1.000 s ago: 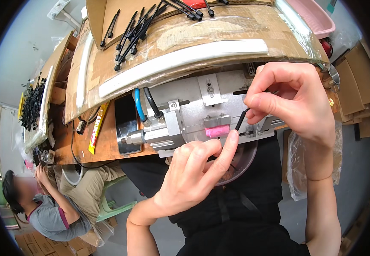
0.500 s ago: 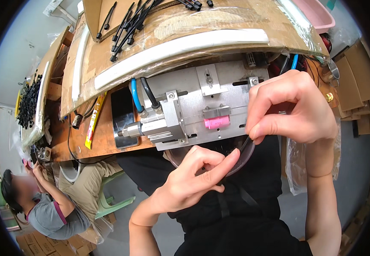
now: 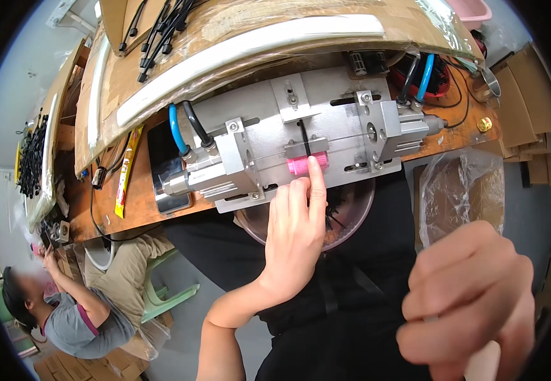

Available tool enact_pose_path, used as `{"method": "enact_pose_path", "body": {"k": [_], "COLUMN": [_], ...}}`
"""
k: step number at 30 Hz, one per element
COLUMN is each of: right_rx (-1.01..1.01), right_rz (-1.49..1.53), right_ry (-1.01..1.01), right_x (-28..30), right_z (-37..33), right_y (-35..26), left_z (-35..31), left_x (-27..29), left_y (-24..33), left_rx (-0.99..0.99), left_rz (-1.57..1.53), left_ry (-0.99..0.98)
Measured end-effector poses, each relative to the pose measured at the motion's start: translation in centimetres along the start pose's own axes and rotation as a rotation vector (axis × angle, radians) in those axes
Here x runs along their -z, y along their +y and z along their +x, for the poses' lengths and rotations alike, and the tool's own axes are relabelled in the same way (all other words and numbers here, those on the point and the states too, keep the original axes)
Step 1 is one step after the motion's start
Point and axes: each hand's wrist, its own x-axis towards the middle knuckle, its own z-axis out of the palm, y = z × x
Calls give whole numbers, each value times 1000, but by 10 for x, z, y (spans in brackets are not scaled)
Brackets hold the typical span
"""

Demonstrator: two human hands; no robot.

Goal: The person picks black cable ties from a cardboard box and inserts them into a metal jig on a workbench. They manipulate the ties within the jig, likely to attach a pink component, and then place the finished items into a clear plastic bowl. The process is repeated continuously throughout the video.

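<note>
My left hand [image 3: 298,222] reaches over the front of a metal fixture plate [image 3: 345,136]. Its index finger is stretched out, the tip pressing on a pink cylindrical piece [image 3: 298,166] beside a small metal block [image 3: 296,148]. A thin black stem [image 3: 303,132] lies across that block and runs under or beside the fingertip. Pneumatic cylinders, a left one [image 3: 228,171] and a right one [image 3: 399,130], face each other on the plate. At the lower right my right hand [image 3: 466,292] is closed and blurred; a pale shape shows below its fingers, its kind unclear.
Cardboard [image 3: 224,76] with white strips overhangs the plate; black stems with thick ends [image 3: 161,32] lie on it. A bowl [image 3: 352,225] holding dark pieces sits below the plate. A phone [image 3: 169,166] lies at left. Another person [image 3: 88,305] sits far left.
My left hand has moved up onto the pink piece. The right hand has dropped back to the lower right. A black stem now lies across the metal block. The view has shifted, showing the right cylinder.
</note>
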Motion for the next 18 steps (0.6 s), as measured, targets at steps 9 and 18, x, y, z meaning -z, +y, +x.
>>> {"method": "enact_pose_path", "body": {"k": [9,18], "right_rx": [200,385], "right_rz": [257,542], "right_ry": [154,30], "right_x": [2,3], "right_z": [11,7], "right_y": [1,9], "left_z": [5,9], "left_x": [3,13], "left_y": [2,6], "left_rx": [1,6], "left_rz": [-29,-24], "left_ry": [-23,-43]}}
